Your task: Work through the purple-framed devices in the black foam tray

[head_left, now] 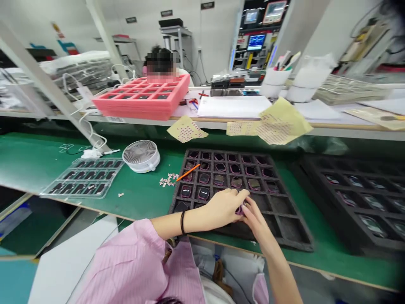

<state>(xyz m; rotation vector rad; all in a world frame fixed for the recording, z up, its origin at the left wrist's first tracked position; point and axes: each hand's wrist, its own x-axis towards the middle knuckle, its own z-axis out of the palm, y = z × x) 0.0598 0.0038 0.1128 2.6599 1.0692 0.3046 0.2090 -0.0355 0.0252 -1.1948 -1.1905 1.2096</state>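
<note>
A black foam tray (286, 219) with many square pockets lies on the green bench in front of me. Its far rows hold small purple-edged devices (236, 182); the near right pockets are bare. Both hands meet over the tray's middle. My left hand (223, 205) and my right hand (255, 220) pinch one small purple device (240, 209) between their fingertips; most of it is hidden by the fingers. An orange stick (188, 172) rests across the tray's far left corner.
A small white fan (141, 156) and a clear blister tray (85, 177) sit to the left. Another black tray (363, 198) with devices is at right. Small white scraps (167, 180) lie by the tray. A pink tray stack (142, 98), yellow label sheets (278, 122) and a person sit beyond.
</note>
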